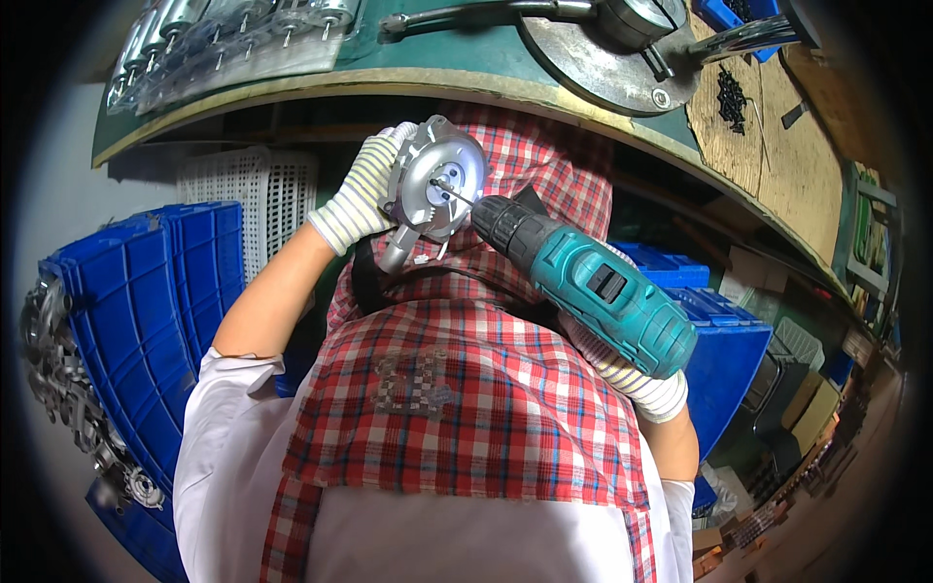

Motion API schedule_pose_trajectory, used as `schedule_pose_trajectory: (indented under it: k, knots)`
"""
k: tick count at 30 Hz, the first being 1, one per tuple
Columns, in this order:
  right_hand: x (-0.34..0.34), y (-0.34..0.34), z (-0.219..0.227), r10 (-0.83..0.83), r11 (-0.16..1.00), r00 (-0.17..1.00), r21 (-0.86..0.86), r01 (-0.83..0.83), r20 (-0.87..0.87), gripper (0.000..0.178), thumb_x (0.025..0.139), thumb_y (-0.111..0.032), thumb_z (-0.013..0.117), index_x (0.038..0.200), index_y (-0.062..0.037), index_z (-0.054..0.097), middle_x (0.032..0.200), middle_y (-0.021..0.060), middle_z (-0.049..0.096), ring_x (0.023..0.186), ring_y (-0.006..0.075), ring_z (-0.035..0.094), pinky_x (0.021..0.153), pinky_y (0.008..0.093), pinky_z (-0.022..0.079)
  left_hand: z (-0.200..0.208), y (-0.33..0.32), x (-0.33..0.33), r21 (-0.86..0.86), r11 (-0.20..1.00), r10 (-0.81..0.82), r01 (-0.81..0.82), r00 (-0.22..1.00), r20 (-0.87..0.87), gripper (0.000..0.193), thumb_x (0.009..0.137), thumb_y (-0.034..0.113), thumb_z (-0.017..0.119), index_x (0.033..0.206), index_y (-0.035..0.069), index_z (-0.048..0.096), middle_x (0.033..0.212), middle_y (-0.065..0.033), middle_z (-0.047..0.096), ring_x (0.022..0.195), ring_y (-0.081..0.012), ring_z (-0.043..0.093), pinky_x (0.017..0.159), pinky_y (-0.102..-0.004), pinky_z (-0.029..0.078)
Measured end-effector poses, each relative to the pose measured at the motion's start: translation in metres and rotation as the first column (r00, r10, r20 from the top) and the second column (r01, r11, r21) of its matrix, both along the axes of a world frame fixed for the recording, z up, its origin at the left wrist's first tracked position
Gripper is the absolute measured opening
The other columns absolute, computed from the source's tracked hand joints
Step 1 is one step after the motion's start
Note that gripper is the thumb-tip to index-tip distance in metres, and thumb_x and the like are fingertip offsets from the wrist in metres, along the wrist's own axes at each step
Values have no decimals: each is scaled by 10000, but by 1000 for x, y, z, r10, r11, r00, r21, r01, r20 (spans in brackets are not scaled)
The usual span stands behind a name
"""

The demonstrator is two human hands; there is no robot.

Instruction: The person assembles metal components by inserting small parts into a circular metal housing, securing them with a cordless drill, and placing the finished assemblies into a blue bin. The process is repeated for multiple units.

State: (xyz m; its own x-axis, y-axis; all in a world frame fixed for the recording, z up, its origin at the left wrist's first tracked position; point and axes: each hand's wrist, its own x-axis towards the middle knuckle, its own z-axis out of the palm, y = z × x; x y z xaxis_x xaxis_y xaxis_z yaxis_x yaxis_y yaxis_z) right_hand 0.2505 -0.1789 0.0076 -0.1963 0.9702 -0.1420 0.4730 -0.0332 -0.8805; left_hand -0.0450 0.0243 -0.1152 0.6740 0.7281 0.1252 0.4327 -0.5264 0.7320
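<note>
In a striped knit glove, my left hand is closed on the rim of a round silver metal blower housing with a short outlet pipe at its lower end. My right hand, gloved the same way, grips a teal and black cordless drill; the drill body hides most of its fingers. A long thin bit runs from the chuck to the middle of the housing, where small dark screws show. Light falls on the housing's face. Whether the bit's tip touches a screw is too small to tell.
Ahead, a green-topped workbench bears wrapped silver motors, a round metal press base and loose black screws. Blue crates and a white basket stand left; another blue crate stands right.
</note>
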Motion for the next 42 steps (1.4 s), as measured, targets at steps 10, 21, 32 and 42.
schedule_pose_trajectory:
  k: [10,21,32,42]
  knots:
    - [-1,-8,-7,-241,957,968,-182,224,-75,417,892,-122,738,1298,-156,653,1272,68,676,1153,240,667,1007,381,543,1,3,5,-82,997,-13,8,998,-65,583,636,367,833,1059,31,614,989,-170,599,933,-353,594,826,-437,498]
    - [13,-30,-18,237,970,898,-34,-242,371,491,1039,-404,464,1486,-201,479,1493,79,528,1295,293,578,1109,443,475,-39,6,-8,-426,905,97,1,974,207,620,629,286,846,1145,47,600,1058,-116,619,1000,-279,611,940,-353,502]
    - [12,-21,-18,231,915,705,98,-392,671,405,931,-157,695,1331,-172,638,1307,68,660,1184,250,645,1014,406,530,-36,6,-7,-356,934,51,22,980,193,578,666,217,852,1153,60,582,1062,-89,615,1001,-228,609,956,-326,496]
    - [19,-17,-35,127,990,971,35,-136,202,404,969,-142,646,1370,-174,617,1325,70,649,1156,263,662,1008,398,542,-24,10,-5,-210,978,12,-10,1000,9,687,579,298,881,1143,43,582,1031,-133,604,965,-310,608,892,-385,509]
